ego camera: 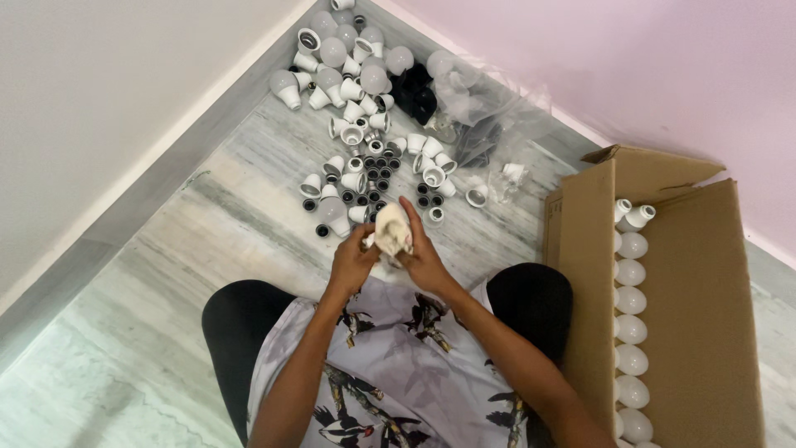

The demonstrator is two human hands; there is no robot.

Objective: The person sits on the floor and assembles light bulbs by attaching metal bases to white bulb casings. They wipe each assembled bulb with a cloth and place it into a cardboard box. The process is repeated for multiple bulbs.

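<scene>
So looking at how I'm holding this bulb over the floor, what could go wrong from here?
The white bulb sits between your left hand and right hand above the hard marble floor; a slip could crack it. The loose bulb parts lie close to your knees, so shifting might scatter or crush some.

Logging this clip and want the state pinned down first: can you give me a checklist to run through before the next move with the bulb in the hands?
1. Both hands on the piece: ok. The left hand and right hand both grip the white bulb.
2. Bulb fully assembled: cannot tell, the fingers cover its base.
3. Loose parts within view: ok. The pile of bulb parts lies on the floor just past the hands.
4. Cardboard box open: ok, flaps are up.
5. Row of finished bulbs orderly: ok, lined up along the box's left wall.
6. Spare room in the box: cannot tell.
</scene>
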